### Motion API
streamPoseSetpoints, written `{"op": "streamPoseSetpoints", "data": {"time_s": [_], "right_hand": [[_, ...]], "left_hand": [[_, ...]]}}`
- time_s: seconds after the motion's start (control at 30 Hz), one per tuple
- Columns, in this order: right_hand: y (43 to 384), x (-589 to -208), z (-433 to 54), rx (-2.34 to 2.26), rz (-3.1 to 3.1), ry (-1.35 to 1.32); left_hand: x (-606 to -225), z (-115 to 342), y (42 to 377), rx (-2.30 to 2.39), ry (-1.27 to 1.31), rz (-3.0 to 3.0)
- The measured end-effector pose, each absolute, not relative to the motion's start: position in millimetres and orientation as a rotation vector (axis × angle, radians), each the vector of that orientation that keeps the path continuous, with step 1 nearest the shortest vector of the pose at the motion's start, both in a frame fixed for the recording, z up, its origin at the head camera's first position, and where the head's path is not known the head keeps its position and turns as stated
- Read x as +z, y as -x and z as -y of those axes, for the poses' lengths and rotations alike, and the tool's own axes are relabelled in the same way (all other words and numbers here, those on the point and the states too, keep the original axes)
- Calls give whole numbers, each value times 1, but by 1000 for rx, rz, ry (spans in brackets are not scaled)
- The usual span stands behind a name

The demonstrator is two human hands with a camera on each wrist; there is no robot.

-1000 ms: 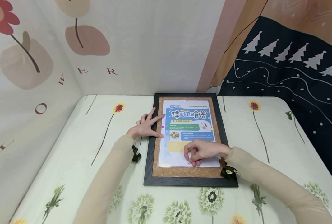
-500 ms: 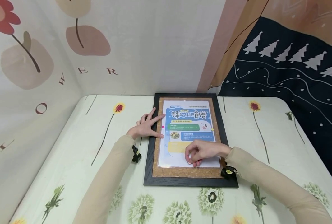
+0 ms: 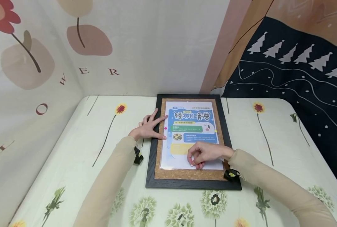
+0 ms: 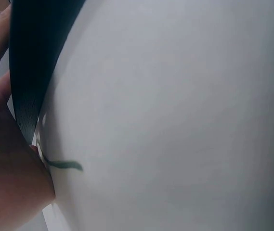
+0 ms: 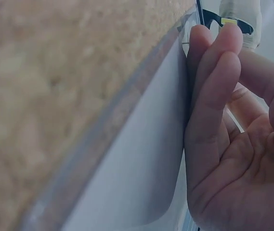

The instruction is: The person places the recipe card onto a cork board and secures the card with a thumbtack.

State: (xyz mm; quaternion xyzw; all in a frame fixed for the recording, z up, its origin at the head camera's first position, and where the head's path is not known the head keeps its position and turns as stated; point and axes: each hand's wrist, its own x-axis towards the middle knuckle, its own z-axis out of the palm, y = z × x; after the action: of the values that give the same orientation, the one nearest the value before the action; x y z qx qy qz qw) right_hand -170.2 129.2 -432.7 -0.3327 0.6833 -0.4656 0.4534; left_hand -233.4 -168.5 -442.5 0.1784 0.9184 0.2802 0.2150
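A cork board (image 3: 185,174) in a black frame (image 3: 191,184) lies on the table. On it is a printed poster (image 3: 171,161) in a clear, shiny cover. My left hand (image 3: 148,127) (image 4: 11,178) spreads its fingers across the frame's left side, thumb and forefinger touching the poster's edge. With thumb and forefinger, my right hand (image 3: 205,154) (image 5: 238,134) pinches a tiny white pushpin (image 3: 192,165) at the poster's lower middle; the fingers hide most of it. A pink pushpin (image 3: 165,128) sits at the poster's left edge, a yellow pushpin (image 3: 215,130) at its right.
A small pale dot (image 3: 187,102) shows at the poster's top edge. The floral tablecloth (image 3: 72,142) surrounds the frame. A white printed curtain (image 3: 145,53) hangs behind the table, and a dark cloth with trees (image 3: 293,72) hangs at the right.
My right hand shifts very slightly over the lower part of the poster, still pinching. My left hand stays in place on the frame and poster edge.
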Motion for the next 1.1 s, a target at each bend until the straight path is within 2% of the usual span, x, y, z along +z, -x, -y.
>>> {"op": "streamPoseSetpoints", "data": {"time_s": [1.1], "right_hand": [[156, -423, -120, -998, -1960, 804]], "left_hand": [[-443, 168, 234, 789, -483, -2537]]}}
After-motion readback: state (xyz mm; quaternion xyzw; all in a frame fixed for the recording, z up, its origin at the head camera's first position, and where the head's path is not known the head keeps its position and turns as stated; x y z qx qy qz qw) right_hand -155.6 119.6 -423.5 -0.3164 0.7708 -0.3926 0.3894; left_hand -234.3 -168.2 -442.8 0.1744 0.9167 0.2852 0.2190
